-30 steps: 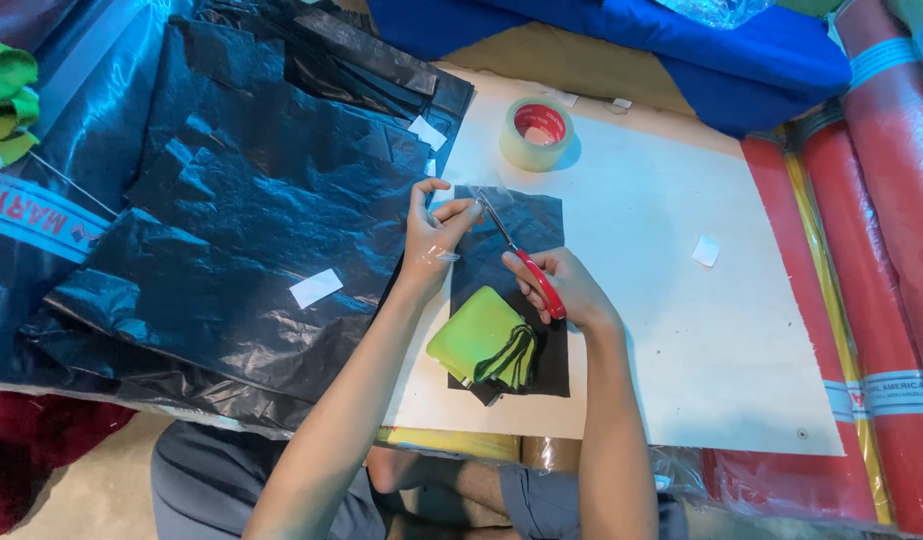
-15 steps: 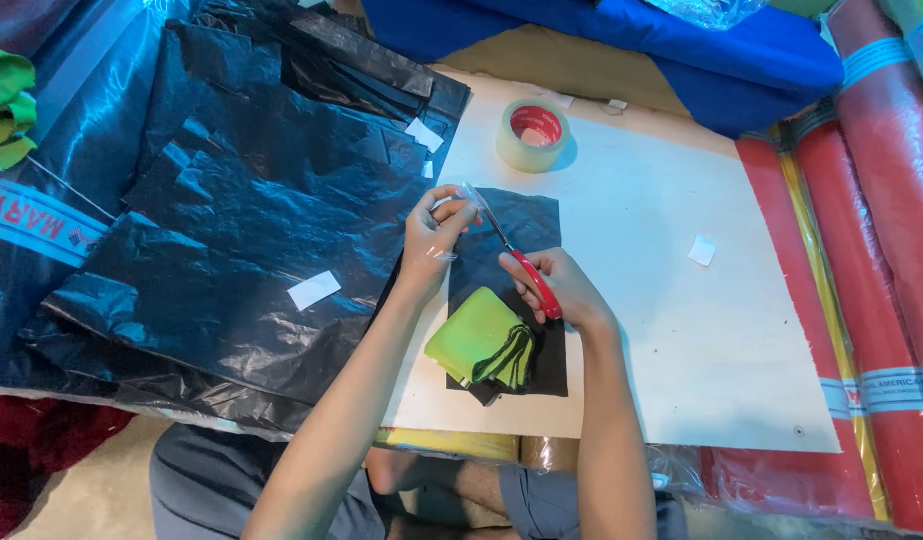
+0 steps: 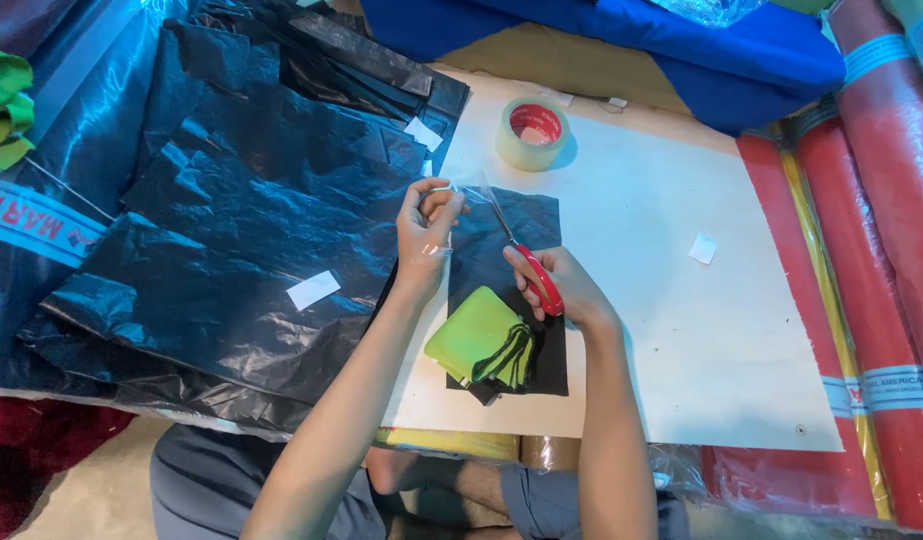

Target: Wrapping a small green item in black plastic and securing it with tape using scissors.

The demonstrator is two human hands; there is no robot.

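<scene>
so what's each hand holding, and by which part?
Right hand: scissors, by the red handles. Left hand: pinches a small clear strip, likely tape; grip point unclear.

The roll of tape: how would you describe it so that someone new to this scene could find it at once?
Start at the white board that lies between the black plastic sheets and the red rolls. Near the board's far edge, beyond the right hand with the red-handled scissors, sits the roll of tape. It is the only ring-shaped thing there, clear and yellowish with a red core.
</scene>
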